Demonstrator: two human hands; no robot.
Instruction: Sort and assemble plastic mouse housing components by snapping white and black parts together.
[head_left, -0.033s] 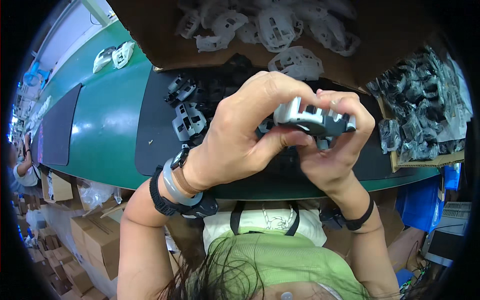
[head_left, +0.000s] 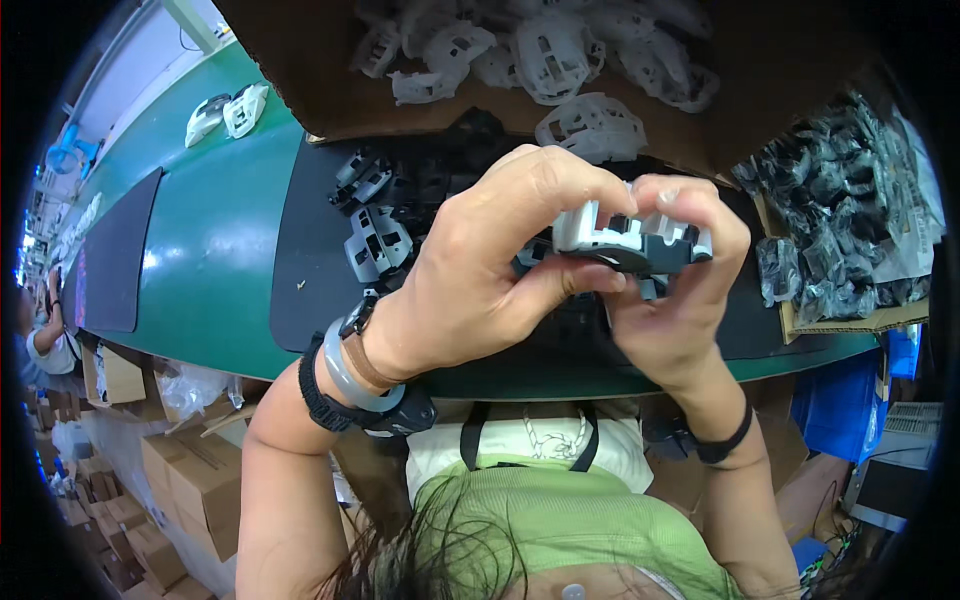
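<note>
Between my two hands, above the dark mat [head_left: 310, 290], is a white and black plastic shell part [head_left: 625, 240] with slots and upright tabs. My left hand [head_left: 500, 250] pinches its left end, thumb below and fingers over the top. Around its right end curl the fingers of my right hand [head_left: 680, 270]. Its inside is partly hidden by my fingers. On the mat beside my left hand lie several grey and black plastic shells [head_left: 378, 243], some covered by my hand.
An open cardboard box [head_left: 330, 120] of translucent white shells [head_left: 552, 60] stands at the far side. Another box at right holds bagged black parts [head_left: 830, 220]. Two white shells [head_left: 243, 110] lie on the green table [head_left: 215, 270]. Further left, a person [head_left: 55, 340] stands at the table.
My right thumb has shifted up onto the shell's top edge, and the right fingers have moved slightly. The shell has moved a little to the right. My left hand stays nearly still.
</note>
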